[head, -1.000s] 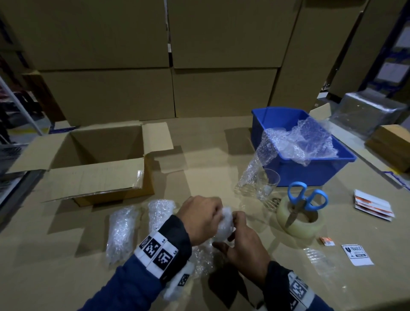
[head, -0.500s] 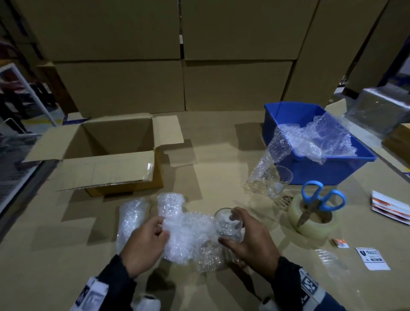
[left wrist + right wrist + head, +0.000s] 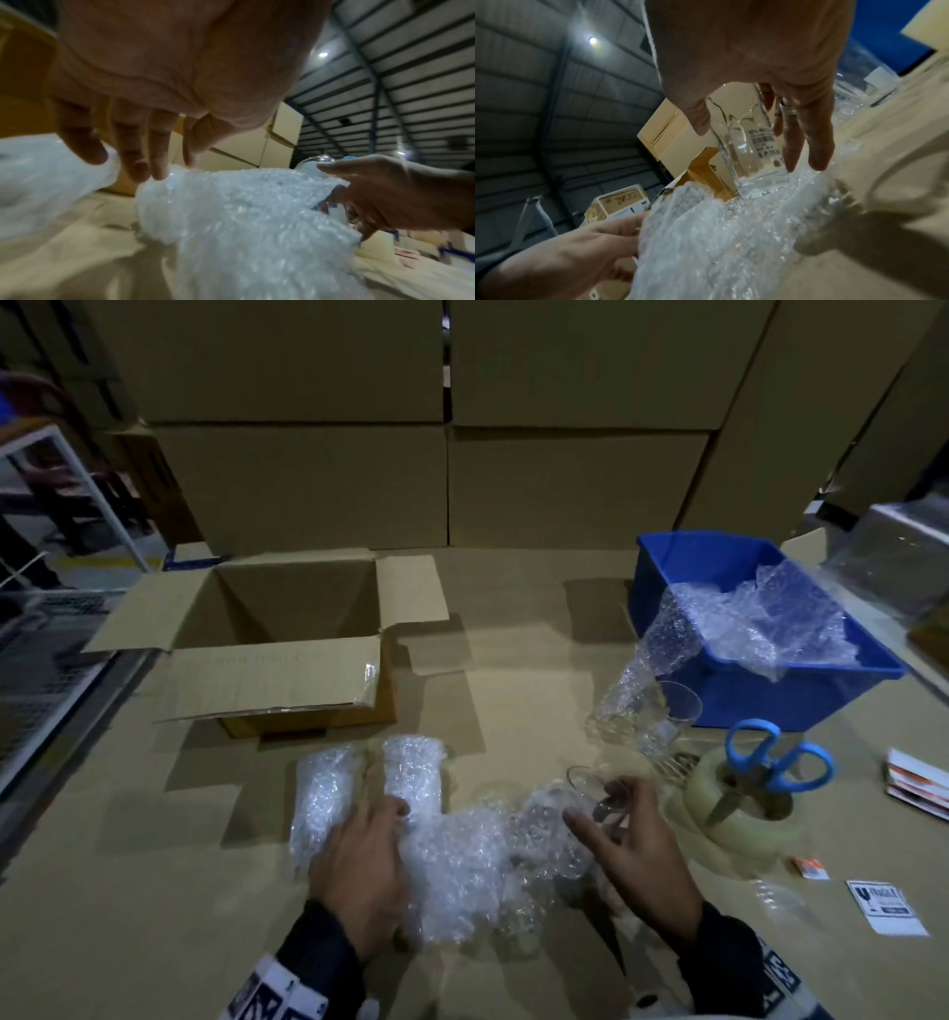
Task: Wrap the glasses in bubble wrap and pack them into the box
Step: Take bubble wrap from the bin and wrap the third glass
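Right hand (image 3: 752, 60) grips a clear, ribbed glass (image 3: 749, 146) at centre frame, its base on crinkly bubble wrap (image 3: 477, 860). Left hand (image 3: 359, 865), fingers relaxed, presses the sheet's left edge flat. Two knobbly wrapped glasses (image 3: 369, 788) lie just beyond; the open cardboard box (image 3: 287, 639) sits upper left on the table (image 3: 513, 660).

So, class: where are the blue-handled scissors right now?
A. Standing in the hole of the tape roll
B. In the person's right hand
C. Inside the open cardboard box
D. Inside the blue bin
A: the scissors stand blades-down in the tape roll.
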The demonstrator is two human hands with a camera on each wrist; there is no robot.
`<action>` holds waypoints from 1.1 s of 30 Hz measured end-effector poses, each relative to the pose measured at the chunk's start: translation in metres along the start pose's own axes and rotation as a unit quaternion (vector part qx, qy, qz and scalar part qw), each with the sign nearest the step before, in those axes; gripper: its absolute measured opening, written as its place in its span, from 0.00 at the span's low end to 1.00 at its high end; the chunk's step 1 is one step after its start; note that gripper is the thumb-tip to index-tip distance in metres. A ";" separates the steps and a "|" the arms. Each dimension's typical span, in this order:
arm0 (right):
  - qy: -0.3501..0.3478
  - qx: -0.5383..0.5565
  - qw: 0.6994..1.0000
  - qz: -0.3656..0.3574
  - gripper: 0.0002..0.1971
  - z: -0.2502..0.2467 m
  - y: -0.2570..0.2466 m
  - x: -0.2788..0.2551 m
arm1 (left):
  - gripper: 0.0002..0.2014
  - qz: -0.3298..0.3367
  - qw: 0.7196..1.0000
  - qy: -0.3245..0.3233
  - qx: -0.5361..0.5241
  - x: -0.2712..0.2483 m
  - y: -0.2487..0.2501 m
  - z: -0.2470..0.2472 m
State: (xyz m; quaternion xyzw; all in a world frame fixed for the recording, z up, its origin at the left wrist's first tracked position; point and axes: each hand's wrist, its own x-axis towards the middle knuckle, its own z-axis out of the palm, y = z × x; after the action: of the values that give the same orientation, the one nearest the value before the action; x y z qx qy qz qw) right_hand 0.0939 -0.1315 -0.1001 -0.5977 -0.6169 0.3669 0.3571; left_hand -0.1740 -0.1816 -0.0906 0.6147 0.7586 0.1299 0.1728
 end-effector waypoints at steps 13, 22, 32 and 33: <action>0.046 0.154 0.982 0.102 0.27 -0.015 -0.002 -0.001 | 0.23 0.128 0.973 -0.125 0.144 0.011 0.070 0.006; 0.034 0.132 0.986 0.098 0.26 -0.020 -0.013 -0.008 | 0.29 0.043 0.978 -0.167 0.116 0.031 0.082 0.033; 0.052 -0.029 0.998 0.020 0.33 -0.026 -0.002 -0.019 | 0.07 0.041 0.980 -0.055 -0.186 0.048 0.070 0.016; 0.043 -0.044 0.998 0.012 0.32 -0.022 -0.002 -0.019 | 0.06 0.042 0.974 -0.040 -0.220 0.048 0.070 0.012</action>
State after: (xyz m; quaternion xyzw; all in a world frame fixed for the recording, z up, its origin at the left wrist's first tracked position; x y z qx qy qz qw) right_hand 0.1133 -0.1500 -0.0882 -0.6354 -0.6093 0.3180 0.3520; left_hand -0.1158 -0.1201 -0.0782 0.5979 0.6770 0.2760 0.3287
